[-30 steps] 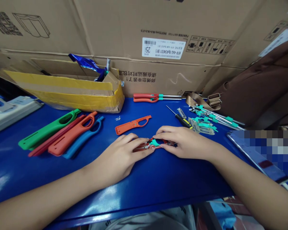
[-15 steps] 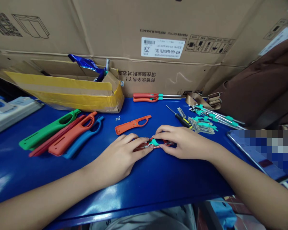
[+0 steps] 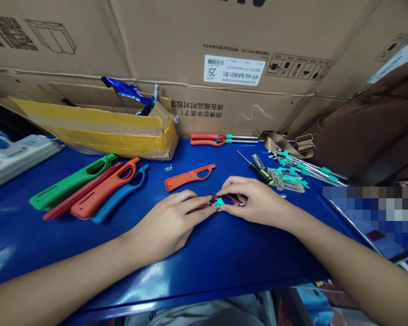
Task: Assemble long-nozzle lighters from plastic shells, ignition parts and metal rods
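While the orange-red plastic handle shell with a finger loop [image 3: 230,196] is kept low over the glossy blue tabletop [image 3: 245,258], a small turquoise plastic piece [image 3: 220,202] appears to be being fitted into it. By the left hand [image 3: 175,219], the shell's left end is covered and gripped, the fingers bent close together. By the right hand [image 3: 260,199], the loop end is held in a loose pinch, thumb and forefinger slightly apart around it; the exact contact is hidden.

For the next move, steady pressure from the left and small fingertip adjustments from the right seem to be called for, so that nothing is tipped out.

Beyond the left fingers, a loose orange half-shell [image 3: 180,180] is laid within easy reach. To the right, sideways movement is limited by the black-and-yellow screwdriver [image 3: 261,173] and a heap of clear plastic cartridges [image 3: 285,182]. Toward the table's front edge [image 3: 204,299], a broad bare stretch is left for drawing back.
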Available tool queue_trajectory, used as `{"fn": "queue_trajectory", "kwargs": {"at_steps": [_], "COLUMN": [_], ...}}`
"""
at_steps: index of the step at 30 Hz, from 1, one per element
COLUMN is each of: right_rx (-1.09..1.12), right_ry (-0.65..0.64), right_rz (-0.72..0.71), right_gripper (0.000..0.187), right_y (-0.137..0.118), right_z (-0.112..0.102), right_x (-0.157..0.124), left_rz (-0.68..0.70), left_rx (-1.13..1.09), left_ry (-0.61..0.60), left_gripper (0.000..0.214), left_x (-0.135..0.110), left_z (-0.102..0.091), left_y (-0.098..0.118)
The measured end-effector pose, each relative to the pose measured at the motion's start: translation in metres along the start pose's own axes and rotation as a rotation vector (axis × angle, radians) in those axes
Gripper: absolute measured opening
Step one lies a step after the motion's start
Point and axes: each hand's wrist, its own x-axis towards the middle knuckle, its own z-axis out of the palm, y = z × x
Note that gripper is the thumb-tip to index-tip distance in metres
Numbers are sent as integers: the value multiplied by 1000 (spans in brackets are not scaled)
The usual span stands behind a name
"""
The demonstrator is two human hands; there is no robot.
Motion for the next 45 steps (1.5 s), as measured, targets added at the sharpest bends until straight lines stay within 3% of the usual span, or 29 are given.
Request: {"fn": "queue_trajectory", "kwargs": {"at_steps": [4, 11, 18, 30, 32, 38, 41, 45], "right_rx": [9, -231, -512, -569, -558, -298, -180, -12], "right_ry": [17, -31, -189, -249, -197, 125, 159, 105], "right_rz": [-20, -360, -327, -320, -329, -263, -199, -123], "right_gripper": [23, 27, 41, 45, 41, 28, 28, 22], "right_y": [2, -4, -13, -16, -14, 0, 3, 3], "right_z": [2, -10, -16, -15, -12, 3, 10, 14], "right_x": [-1, -9, -14, -16, -16, -7, -1, 4], "left_rz": [-66, -99, -79, -83, -87, -110, -112, -133], "left_rx": [-63, -119, -113, -146, -156, -180, -213, -247], "left_ry": [77, 167, 188, 192, 203, 235, 245, 252], "left_gripper": [36, 26, 26, 26, 25, 23, 22, 22], "left_x": [-1, -1, 0, 2, 2, 2, 2, 2], "left_z": [4, 4, 5, 4, 5, 6, 6, 7], "left_y": [0, 0, -1, -2, -2, -2, -1, 0]}}
